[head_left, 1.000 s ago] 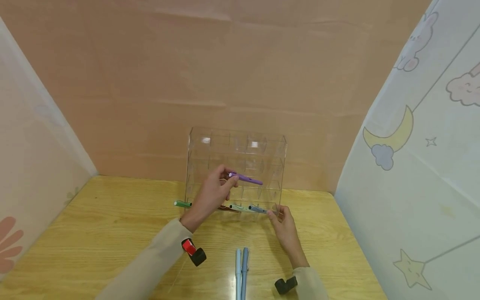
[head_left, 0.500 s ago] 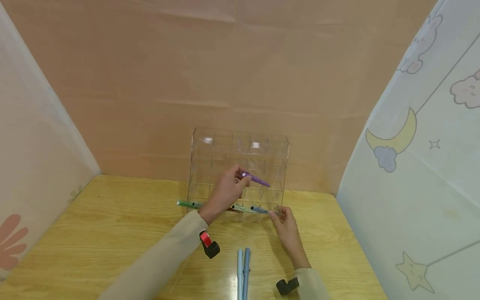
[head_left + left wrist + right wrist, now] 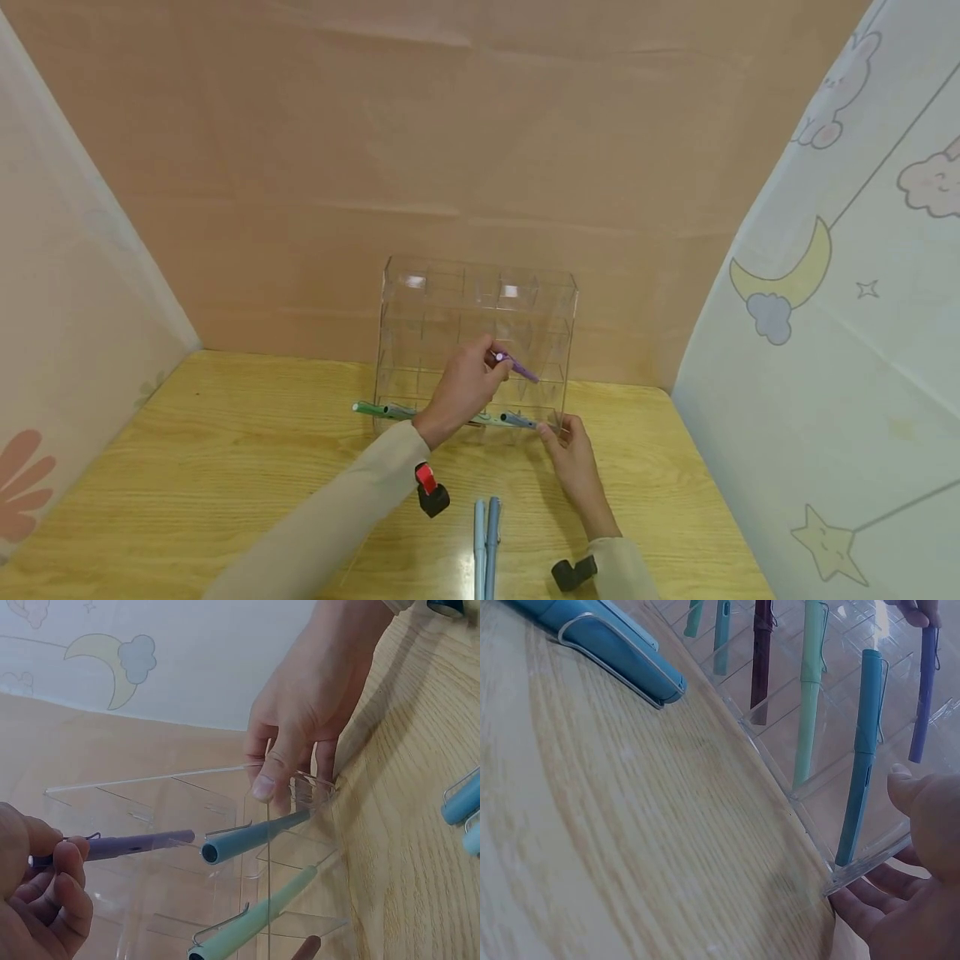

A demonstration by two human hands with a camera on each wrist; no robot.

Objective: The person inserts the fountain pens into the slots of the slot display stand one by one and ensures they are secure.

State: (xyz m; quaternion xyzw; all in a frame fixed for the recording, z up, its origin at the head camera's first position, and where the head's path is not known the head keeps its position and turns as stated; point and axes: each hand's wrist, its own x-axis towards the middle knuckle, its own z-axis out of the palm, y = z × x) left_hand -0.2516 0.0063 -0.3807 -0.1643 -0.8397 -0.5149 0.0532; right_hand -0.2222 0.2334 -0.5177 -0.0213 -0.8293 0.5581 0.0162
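A clear acrylic pen rack (image 3: 381, 333) with rows of compartments stands upright at the back of the table. My left hand (image 3: 463, 387) pinches a purple pen (image 3: 142, 845) near its capped end, its far end pointing at the rack's right side above the bottom row. My right hand (image 3: 576, 467) grips the rack's lower right corner, thumb in front and fingers around the side. Along the bottom row lie a green pen (image 3: 367, 407), a teal pen (image 3: 721, 637), a dark red pen (image 3: 761, 664), a light green pen (image 3: 808, 697) and a blue pen (image 3: 860, 742).
On the wooden table (image 3: 225, 467), a light blue pen (image 3: 480, 542) and a darker blue pen (image 3: 492, 537) lie side by side in front of the rack. An orange-brown backdrop (image 3: 300, 167) rises behind it, with a patterned white sheet (image 3: 847, 375) on the right.
My left hand has moved to the right and slightly lower with the purple pen, which now angles more toward the rack. My right hand keeps its hold on the corner.
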